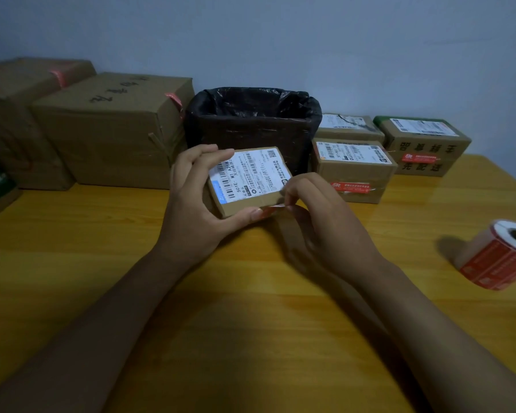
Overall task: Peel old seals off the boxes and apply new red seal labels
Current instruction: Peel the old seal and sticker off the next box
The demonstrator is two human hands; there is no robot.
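1. The scene is dim, with a cool blue-grey cast on the wall.
2. Soft sheen lies on the yellow wooden surface [102, 234], brightest toward its right edge.
3. The red-and-white label roll [501, 254] throws a soft shadow to its left; the forearms darken the near edge.
4. Wide-angle distortion bends the far edge and the large brown cardboard boxes [113, 129] at the left.
5. Fine print is soft; corners blur.

Left hand [191, 201]: raised, thumb and curled fingers clamping opposite edges of a held item.
Right hand [313, 216]: fingertips pinched together, forearm extended forward.
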